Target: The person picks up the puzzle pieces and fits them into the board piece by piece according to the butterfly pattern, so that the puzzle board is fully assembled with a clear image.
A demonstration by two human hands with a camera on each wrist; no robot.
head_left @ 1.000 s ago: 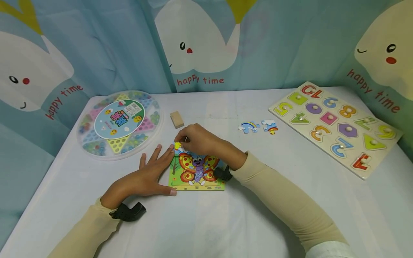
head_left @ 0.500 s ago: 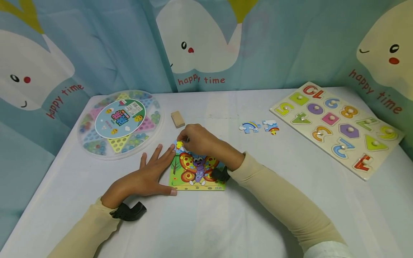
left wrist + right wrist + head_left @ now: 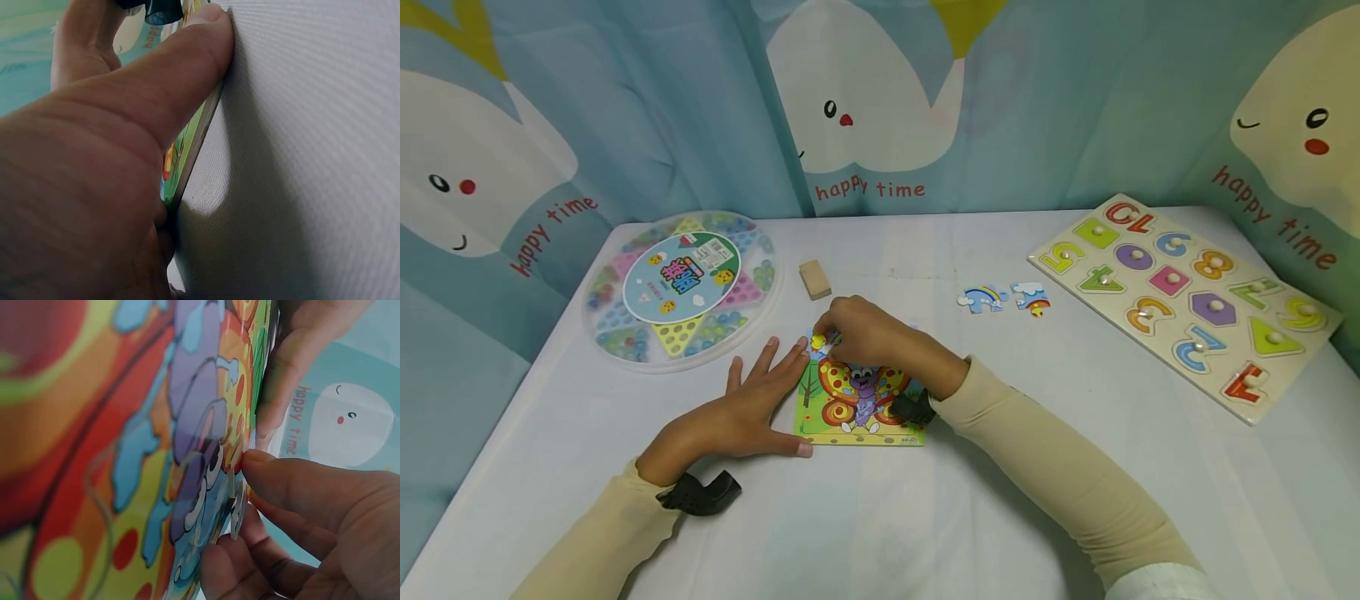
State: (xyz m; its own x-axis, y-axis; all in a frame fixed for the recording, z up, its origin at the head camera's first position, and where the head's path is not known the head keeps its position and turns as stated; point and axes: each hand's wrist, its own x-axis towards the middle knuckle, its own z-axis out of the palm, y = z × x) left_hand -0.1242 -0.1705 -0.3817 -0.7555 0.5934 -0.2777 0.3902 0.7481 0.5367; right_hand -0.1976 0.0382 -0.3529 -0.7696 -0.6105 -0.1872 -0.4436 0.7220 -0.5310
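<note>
A butterfly jigsaw puzzle board (image 3: 857, 438) lies flat on the white-covered table. Along its left edge rests my left hand (image 3: 741, 410), fingers spread and straight, with the thumb at the lower left corner; the left wrist view has this thumb (image 3: 194, 59) against the board's side. My right hand (image 3: 872, 337) is over the upper left part of the board, beside a yellow sun picture. In the right wrist view its thumb and fingers pinch a small puzzle piece (image 3: 237, 512), tilted up from the board. The right hand hides much of the board's top edge.
Two loose rainbow puzzle pieces (image 3: 982, 298) lie right of the board. A wooden block (image 3: 815, 279) sits behind it. At the left is a round bead case (image 3: 681, 279); at the right, a number-and-shape peg board (image 3: 1183, 300). A printed curtain (image 3: 1037, 108) hangs behind the table.
My right hand has shifted slightly at the board's upper left corner, its fingers moving a little over the piece. The left hand stays in place.
</note>
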